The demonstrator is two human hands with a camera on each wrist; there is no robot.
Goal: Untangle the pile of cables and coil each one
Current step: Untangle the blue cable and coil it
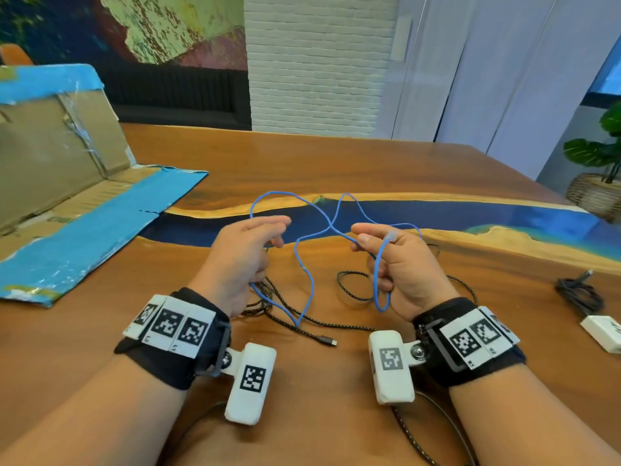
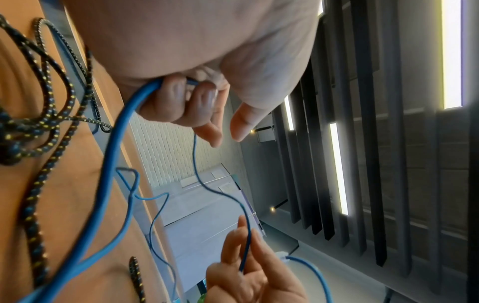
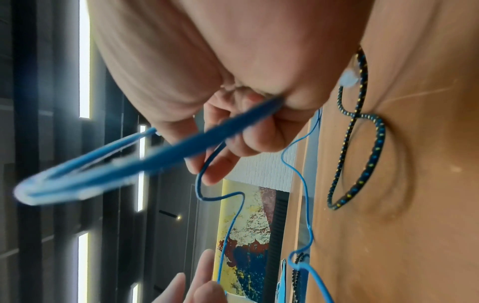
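Note:
A thin blue cable (image 1: 331, 223) hangs in loose crossing loops between my two hands above the wooden table (image 1: 403, 169). My left hand (image 1: 280, 232) grips one stretch of the blue cable (image 2: 111, 164) in its curled lower fingers, with forefinger and thumb held out. My right hand (image 1: 359, 238) pinches the cable near its clear plug (image 1: 391, 235), and its curled fingers hold a small loop. That loop (image 3: 155, 162) shows blurred in the right wrist view. A black braided cable (image 1: 302, 317) lies tangled on the table under both hands, its plug (image 1: 327, 341) pointing right.
A flattened cardboard box (image 1: 67, 163) with blue tape lies at the left of the table. Another dark cable (image 1: 578, 294) and a white charger (image 1: 601, 331) sit at the right edge. A potted plant (image 1: 601, 153) stands beyond the table's right corner.

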